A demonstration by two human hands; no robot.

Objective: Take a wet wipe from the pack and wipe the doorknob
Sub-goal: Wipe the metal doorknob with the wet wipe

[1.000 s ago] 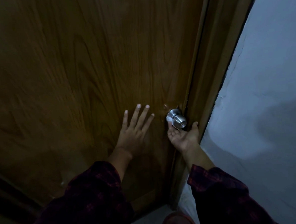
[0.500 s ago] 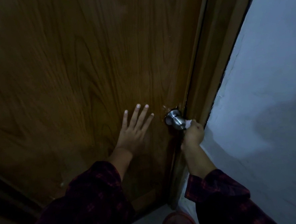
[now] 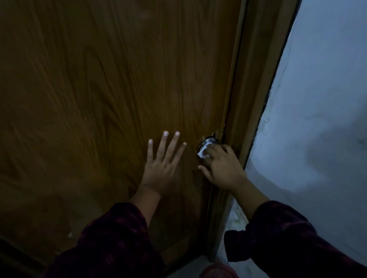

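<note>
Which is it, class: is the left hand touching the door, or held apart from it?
Touching. The head view shows the left hand laid flat on the door, fingers straight and spread, with no gap visible under the palm.

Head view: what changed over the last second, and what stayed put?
The right hand swung from palm-up under the doorknob, round its right side, to on top, palm down, pressing the wet wipe on it. The left hand stayed flat on the door.
</note>
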